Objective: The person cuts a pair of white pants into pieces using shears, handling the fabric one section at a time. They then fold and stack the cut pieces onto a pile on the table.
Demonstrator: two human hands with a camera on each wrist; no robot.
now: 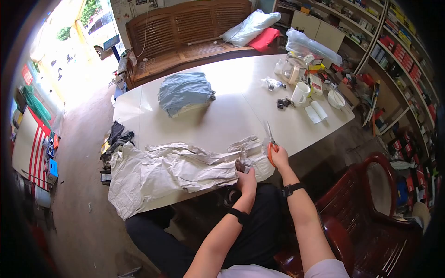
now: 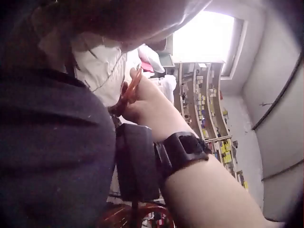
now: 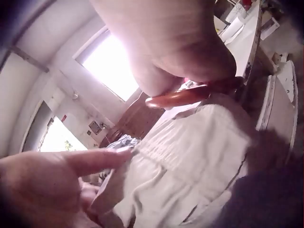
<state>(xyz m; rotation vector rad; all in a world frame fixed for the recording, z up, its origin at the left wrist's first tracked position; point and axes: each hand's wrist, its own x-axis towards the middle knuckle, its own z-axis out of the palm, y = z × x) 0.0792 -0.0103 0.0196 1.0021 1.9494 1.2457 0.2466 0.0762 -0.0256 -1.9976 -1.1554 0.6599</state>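
A wrinkled cream garment (image 1: 176,169) lies along the near edge of the table, part of it hanging over. My left hand (image 1: 247,180) grips it near its right end, where the cloth is bunched. In the right wrist view the left thumb lies on the cloth (image 3: 175,161) beside a gathered band. My right hand (image 1: 280,157) holds scissors (image 1: 270,153) by their orange handles, the blades pointing up and away over the table. The handle (image 3: 180,99) also shows close above the garment in the right wrist view.
A stack of blue-grey cloth (image 1: 185,92) sits further back on the white table (image 1: 232,120). A white mug (image 1: 301,93), a clear jar (image 1: 293,69) and a bowl (image 1: 336,99) stand at the right. Dark cloth (image 1: 119,136) lies at the left edge. A red-brown chair (image 1: 352,204) is beside me.
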